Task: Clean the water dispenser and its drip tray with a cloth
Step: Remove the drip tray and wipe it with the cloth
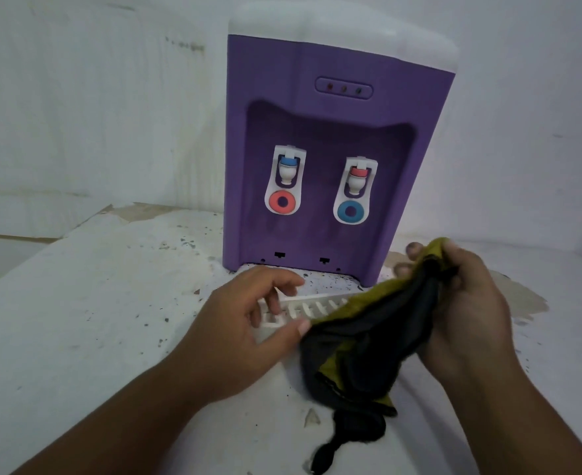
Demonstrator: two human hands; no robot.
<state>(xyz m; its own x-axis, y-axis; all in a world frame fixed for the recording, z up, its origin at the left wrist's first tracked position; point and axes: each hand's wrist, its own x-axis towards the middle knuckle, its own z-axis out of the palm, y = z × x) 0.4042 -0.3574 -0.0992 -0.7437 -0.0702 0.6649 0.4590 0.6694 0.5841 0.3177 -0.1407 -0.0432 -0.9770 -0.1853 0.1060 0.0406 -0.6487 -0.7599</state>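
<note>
A purple water dispenser with a white top stands upright on a white surface, two taps on its front. A white slotted drip tray lies detached in front of its base. My left hand grips the tray's left end, thumb on the near edge and fingers curled over the far side. My right hand grips a bunched black and olive cloth, which drapes over the tray's right part and hangs down toward me.
The white surface is stained and speckled with dark specks around the dispenser's base. A pale wall stands close behind and to the left. A brownish worn patch lies at the right.
</note>
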